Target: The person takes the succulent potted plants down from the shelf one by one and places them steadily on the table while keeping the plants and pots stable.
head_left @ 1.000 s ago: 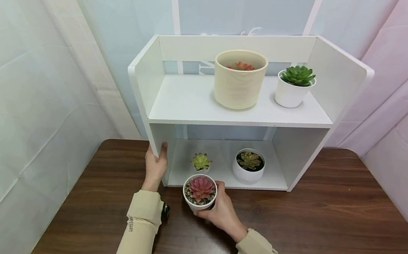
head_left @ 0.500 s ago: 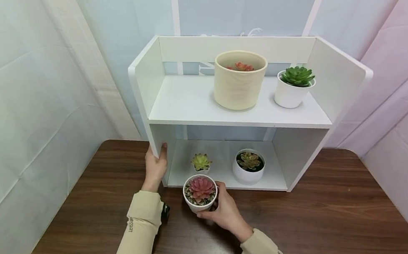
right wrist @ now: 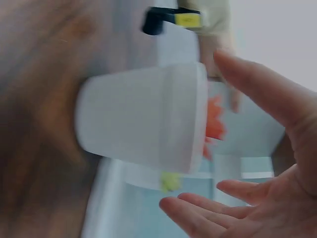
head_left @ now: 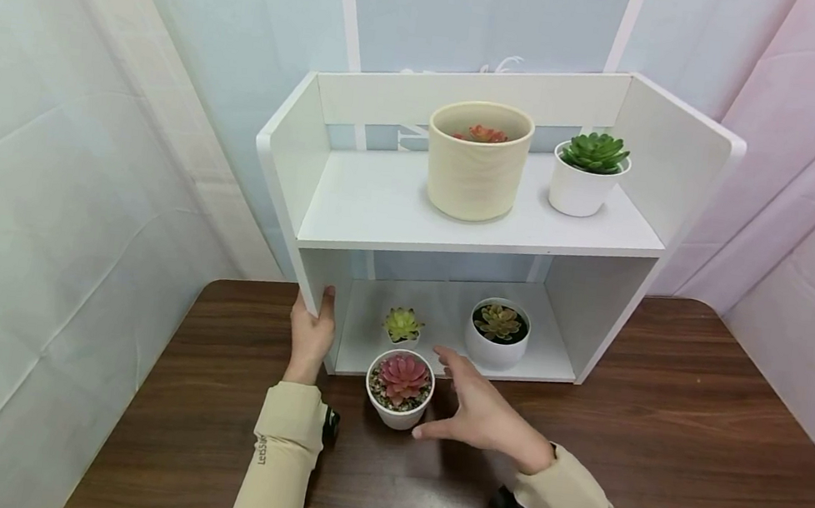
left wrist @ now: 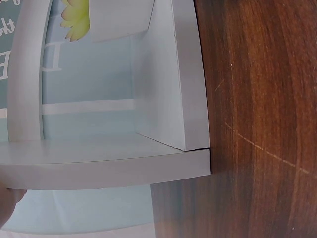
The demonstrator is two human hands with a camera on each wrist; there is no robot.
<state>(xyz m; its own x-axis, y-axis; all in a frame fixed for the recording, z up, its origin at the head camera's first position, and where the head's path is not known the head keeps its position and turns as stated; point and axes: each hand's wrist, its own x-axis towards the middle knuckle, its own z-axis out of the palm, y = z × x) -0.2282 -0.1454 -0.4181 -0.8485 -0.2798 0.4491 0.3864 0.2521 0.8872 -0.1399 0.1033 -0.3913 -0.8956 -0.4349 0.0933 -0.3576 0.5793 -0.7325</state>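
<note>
Head view: hands apart, right hand (head_left: 483,413) spread beside pink succulent pot (head_left: 400,387), left hand (head_left: 311,331) gripping shelf side panel (head_left: 291,149).

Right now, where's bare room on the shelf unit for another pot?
Top shelf: bare left of the beige pot. Table: bare to the right. Crowded: lower shelf front-left, around the pink succulent pot, small yellow-green succulent, both hands.

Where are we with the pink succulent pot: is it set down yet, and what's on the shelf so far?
Set down: the pink succulent pot stands on the table before the shelf unit, right hand open beside it, apart. Left hand grips the unit's side panel. Four pots stand shelved; this one is not on a shelf.
</note>
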